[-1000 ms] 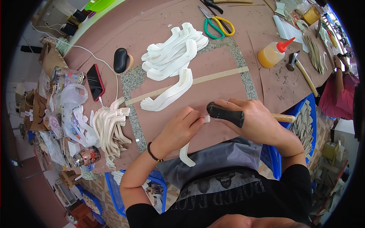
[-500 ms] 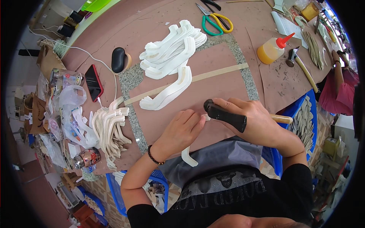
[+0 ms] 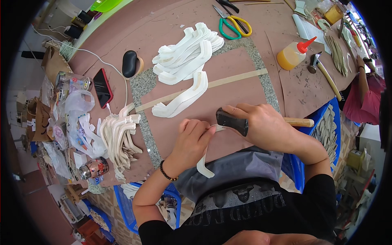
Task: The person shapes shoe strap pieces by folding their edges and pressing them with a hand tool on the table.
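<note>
My left hand (image 3: 191, 139) pinches a thin white curved strip (image 3: 204, 169) at the table's near edge; one end of the strip hangs down toward my lap. My right hand (image 3: 267, 125) is closed round a hammer (image 3: 232, 121), close up behind its black head, and the wooden handle sticks out to the right. The hammer head hovers over or rests on the strip's other end, just right of my left fingertips; whether they touch I cannot tell. Beyond my hands lies a curved white piece (image 3: 183, 98), below a stack of similar white pieces (image 3: 181, 55).
A bundle of cream strips (image 3: 118, 136) and a phone (image 3: 102, 87) lie on the left. Scissors (image 3: 230, 26), a glue bottle (image 3: 292, 55) and a second hammer (image 3: 326, 75) lie far right. Blue baskets (image 3: 326, 134) stand beside the table. Another person's arm (image 3: 362, 81) shows at far right.
The hammer head has turned and shifted slightly left, closer to my left fingers. More of the strip now shows between my two hands. My left hand keeps its pinch.
</note>
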Action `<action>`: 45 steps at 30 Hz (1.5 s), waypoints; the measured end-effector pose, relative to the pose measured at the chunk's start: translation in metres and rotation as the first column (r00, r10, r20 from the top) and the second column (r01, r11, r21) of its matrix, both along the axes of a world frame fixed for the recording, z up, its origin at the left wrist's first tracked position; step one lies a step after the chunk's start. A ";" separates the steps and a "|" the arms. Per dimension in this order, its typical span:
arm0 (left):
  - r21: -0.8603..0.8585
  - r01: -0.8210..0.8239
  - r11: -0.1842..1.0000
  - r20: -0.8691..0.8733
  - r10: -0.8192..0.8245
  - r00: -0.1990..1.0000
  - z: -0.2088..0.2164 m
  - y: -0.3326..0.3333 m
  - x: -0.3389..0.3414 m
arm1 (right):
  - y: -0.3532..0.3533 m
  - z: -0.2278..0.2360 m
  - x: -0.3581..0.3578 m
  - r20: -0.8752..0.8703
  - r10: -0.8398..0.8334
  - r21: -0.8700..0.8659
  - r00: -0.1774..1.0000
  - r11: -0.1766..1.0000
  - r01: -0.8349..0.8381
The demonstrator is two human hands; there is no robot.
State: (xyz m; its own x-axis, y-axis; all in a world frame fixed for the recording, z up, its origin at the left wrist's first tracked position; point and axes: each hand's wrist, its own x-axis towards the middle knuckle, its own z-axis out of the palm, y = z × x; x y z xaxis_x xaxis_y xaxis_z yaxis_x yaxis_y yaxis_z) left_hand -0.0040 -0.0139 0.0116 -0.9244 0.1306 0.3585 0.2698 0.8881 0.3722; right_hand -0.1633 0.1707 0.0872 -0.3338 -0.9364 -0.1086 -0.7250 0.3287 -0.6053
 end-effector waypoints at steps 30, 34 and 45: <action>0.263 -0.176 0.948 0.057 0.167 0.984 -0.009 0.002 0.017 | -0.016 -0.003 0.004 0.010 0.071 0.031 0.997 0.997 -0.071; 0.032 -0.077 0.997 -0.017 0.077 0.997 -0.004 0.005 0.015 | -0.017 -0.003 0.005 -0.042 0.077 -0.032 0.996 0.996 -0.078; -0.076 -0.162 0.984 0.049 0.166 0.985 0.003 0.016 0.020 | -0.016 -0.006 0.008 -0.126 0.154 -0.094 0.980 0.982 -0.167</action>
State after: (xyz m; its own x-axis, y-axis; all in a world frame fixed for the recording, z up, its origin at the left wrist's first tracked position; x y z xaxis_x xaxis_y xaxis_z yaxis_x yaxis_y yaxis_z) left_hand 0.0159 0.0023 0.0149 -0.9533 -0.0005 0.3020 0.0996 0.9436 0.3159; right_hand -0.1552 0.1545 0.0810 -0.1830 -0.9829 0.0225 -0.8314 0.1425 -0.5370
